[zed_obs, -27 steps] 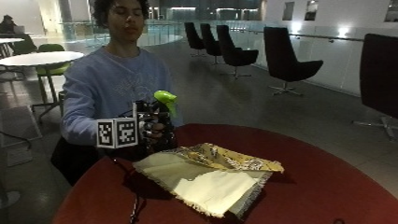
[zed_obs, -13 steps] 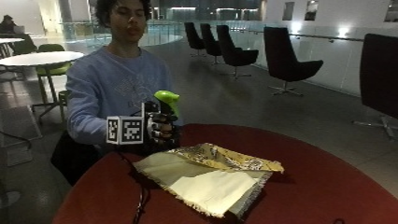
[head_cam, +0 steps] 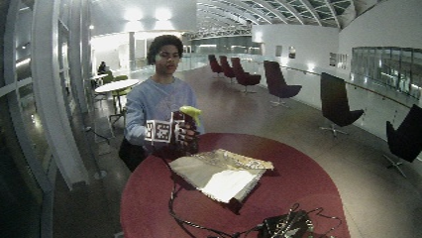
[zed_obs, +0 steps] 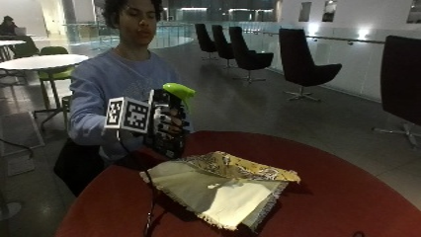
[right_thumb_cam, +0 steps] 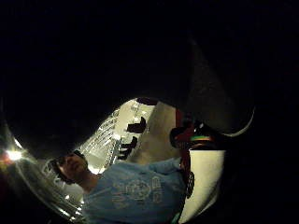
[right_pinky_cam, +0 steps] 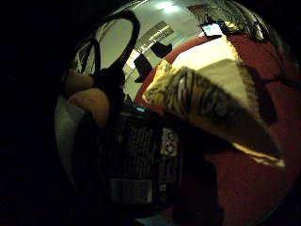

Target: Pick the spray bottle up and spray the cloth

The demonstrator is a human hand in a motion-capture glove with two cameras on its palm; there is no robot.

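Already we have the bottle (zed_obs: 168, 129) up off the table (zed_obs: 342, 197), our right hand (zed_obs: 164, 123) wrapped around its dark body with the fingers curled across the label side, as the outside view shows. Closest to the palm, the little-finger camera is filled by that label (right_pinky_cam: 141, 165), so the body sits right against us. Its green spray head (zed_obs: 179, 91) rises just above the hand and points out over the table. We judge the bottle a rigid plastic thing, light to moderate depending on how full it is, which we cannot see; the smooth wall could slip, so a hold high on the body, just under the head, seems best, leaving a finger free for the trigger. We cannot tell whether any finger is on the trigger now.

Beyond and below the hand lies the cloth (zed_obs: 224, 185), a soft, limp square with one patterned edge folded back and a fringed hem, flat on the red table. It should take the spray without shifting.
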